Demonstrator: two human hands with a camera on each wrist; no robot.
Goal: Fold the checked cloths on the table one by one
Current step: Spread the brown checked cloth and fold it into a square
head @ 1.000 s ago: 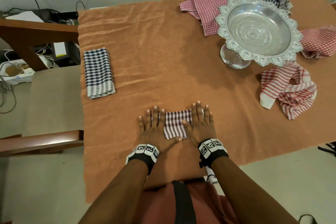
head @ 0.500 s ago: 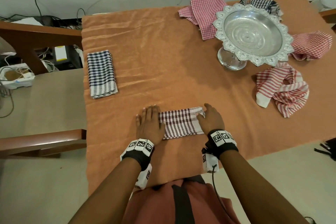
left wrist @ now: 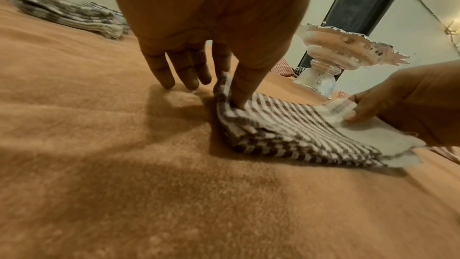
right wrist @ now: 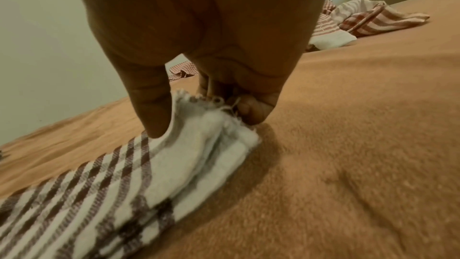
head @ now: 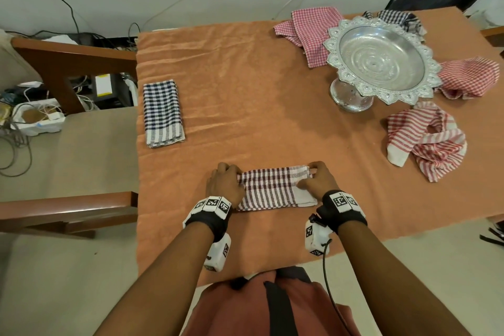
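A maroon-and-white checked cloth point(head: 275, 188) point(left wrist: 293, 133) point(right wrist: 124, 180) lies folded into a strip near the table's front edge. My left hand point(head: 225, 181) point(left wrist: 224, 86) pinches its far left corner between thumb and forefinger. My right hand point(head: 317, 179) point(right wrist: 199, 109) pinches the far right corner at the white fringed end. The far edge of the cloth is slightly raised. A folded navy checked cloth point(head: 162, 113) point(left wrist: 67, 14) lies at the table's left side. Unfolded red checked cloths point(head: 428, 140) point(head: 309, 30) point(head: 469, 76) and a dark checked cloth point(head: 399, 19) lie on the right.
An orange tablecloth point(head: 245, 84) covers the table. A silver pedestal bowl point(head: 379, 60) point(left wrist: 348, 54) stands at the back right among the loose cloths. A wooden chair point(head: 68, 213) stands at the left, with cables and boxes point(head: 35, 117) on the floor behind it.
Both hands went from pressing flat on the folded cloth to its two ends, and now pinch the far corners. The cloth shows as a longer strip.
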